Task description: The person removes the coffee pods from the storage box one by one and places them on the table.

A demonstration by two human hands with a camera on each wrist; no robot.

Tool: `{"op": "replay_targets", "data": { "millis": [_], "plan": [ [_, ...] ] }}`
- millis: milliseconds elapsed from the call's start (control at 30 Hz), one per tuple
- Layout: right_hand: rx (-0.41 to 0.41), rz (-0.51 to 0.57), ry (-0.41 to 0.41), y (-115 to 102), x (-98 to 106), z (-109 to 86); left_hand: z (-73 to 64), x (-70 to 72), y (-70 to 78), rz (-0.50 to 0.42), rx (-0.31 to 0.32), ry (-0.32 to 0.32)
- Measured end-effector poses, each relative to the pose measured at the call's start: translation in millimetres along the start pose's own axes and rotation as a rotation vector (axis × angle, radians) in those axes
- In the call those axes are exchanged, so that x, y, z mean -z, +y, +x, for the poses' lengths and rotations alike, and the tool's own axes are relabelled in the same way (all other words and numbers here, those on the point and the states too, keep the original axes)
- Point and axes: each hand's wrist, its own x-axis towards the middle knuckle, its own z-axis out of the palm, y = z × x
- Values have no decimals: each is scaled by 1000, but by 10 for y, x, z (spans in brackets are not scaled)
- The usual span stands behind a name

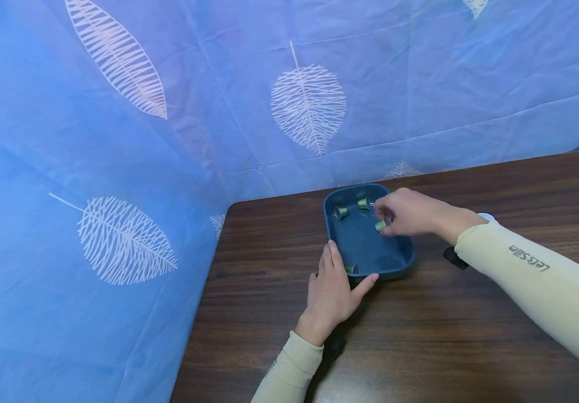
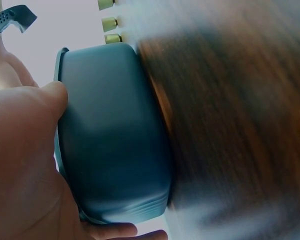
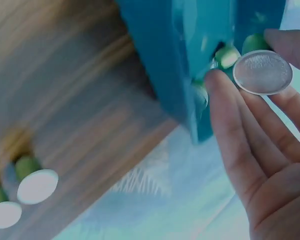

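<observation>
The right hand point(image 1: 410, 214) pinches a small green capsule point(image 3: 254, 42) between thumb and fingers over the blue tray point(image 1: 370, 246); the capsule's wide silver lid point(image 3: 263, 73) faces back toward the wrist, and its narrow green body points away, so in the head view its long axis runs roughly crosswise, body to the left and lid to the right. The tray lies on the wooden tabletop point(image 1: 264, 268), its long axis running away from the person, the far end leaning slightly left. The left hand point(image 1: 332, 288) is spread about its near left corner, fingers straight along the long side and thumb along the near end. Inside, another capsule point(image 1: 364, 203) near the far end has its body to the left and lid to the right, a second point(image 1: 340, 212) by the left wall turns its round face left, and a third point(image 1: 352, 269) lies on its side in the near left corner. In the left wrist view, three capsules point(image 2: 109, 24) form a row beyond the tray. The right sleeve point(image 1: 536, 274) reads "Let'sSlim", upside down in the head view; the dark lettering on the left sleeve point(image 1: 291, 364) is too small to read.
</observation>
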Motion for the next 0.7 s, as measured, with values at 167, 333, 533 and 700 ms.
{"op": "replay_targets", "data": {
  "millis": [167,333,533,700],
  "plan": [
    [-18,-20,50,123,139,-127,-15,-1,-7,0,-9,6],
    [-53,-45,81,235,197,-257,-17,2,-12,-7,-16,11],
    [-124,-95,84,368,218,-412,-27,-2,-13,-10,-19,12],
    [-178,-183,37,477,195,-536,-40,2,-5,-28,-20,9]
  ]
}}
